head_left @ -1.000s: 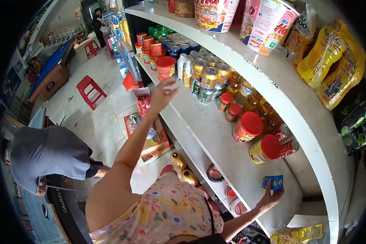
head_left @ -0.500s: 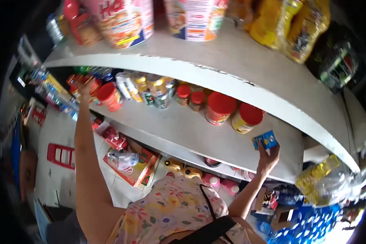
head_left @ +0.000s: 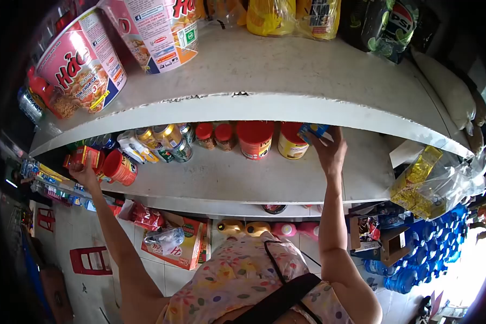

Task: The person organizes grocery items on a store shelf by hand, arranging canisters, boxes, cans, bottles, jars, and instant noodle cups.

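Observation:
At the left end of the middle shelf point(head_left: 210, 181), my left hand point(head_left: 85, 174) is closed on a red box point(head_left: 88, 155), beside a red-lidded tub point(head_left: 120, 167). Toward the shelf's right part, my right hand point(head_left: 329, 151) holds a small blue box point(head_left: 314, 131) just beside a yellow tub with a red lid point(head_left: 292, 144). Left of that tub stand a larger red tub point(head_left: 255, 141) and two small red-lidded jars point(head_left: 224, 137). Gold-topped cans point(head_left: 168, 137) stand between these jars and the left tub.
Large noodle cups point(head_left: 83, 65) stand on the upper shelf point(head_left: 286, 70), whose thick edge overhangs the middle one. Below are an open carton point(head_left: 175, 243) and a red stool point(head_left: 90, 260). Yellow packets point(head_left: 418, 178) hang at the right, above blue bottles point(head_left: 426, 248).
The view has swung rightward. My left hand went from open near the red tub to gripping a red box. My right hand carried the blue box to beside the yellow tub.

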